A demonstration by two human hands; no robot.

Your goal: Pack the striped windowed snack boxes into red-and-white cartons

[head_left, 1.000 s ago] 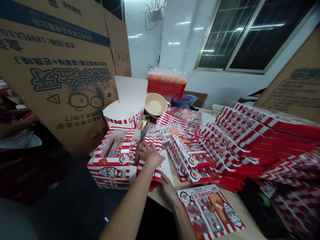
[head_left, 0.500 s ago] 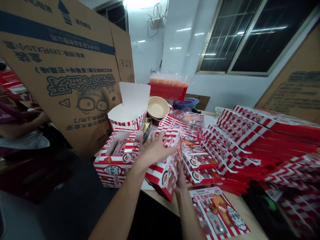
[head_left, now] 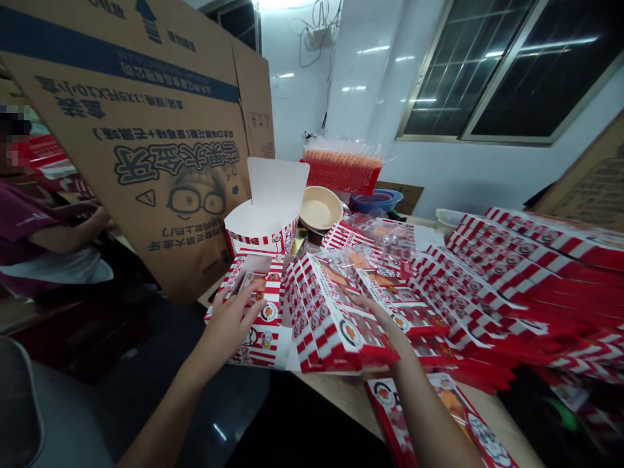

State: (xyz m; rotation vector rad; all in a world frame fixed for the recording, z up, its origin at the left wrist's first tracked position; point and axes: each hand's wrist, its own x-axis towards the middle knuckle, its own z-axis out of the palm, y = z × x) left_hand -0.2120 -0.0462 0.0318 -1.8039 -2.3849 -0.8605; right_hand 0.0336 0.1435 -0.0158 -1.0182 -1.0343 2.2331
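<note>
My left hand (head_left: pixel 233 322) is over a red-and-white striped carton (head_left: pixel 266 351), fingers spread across its top opening and touching the rim. Inside the opening, part of a printed panel shows. Close to the carton's right side leans a stack of flat striped boxes (head_left: pixel 316 315) with clear windows. My right hand (head_left: pixel 377 315) lies along the right face of this stack, its fingers stretched out and partly blurred. Below my right forearm, another flat printed box (head_left: pixel 387 406) lies on the table (head_left: pixel 336 396).
Tall piles of striped boxes (head_left: pixel 487 279) fill the right side. Behind the carton stand a striped bucket-shaped box (head_left: pixel 277 175) with its white flap up, a beige bowl (head_left: pixel 320 208) and a blue basin (head_left: pixel 377 200). A large cardboard box (head_left: pixel 185 149) separates off a seated person (head_left: pixel 43 227).
My left hand has left the stack and moved left onto the carton. The stack has tilted over and now rests beside the carton. The view has shifted slightly left.
</note>
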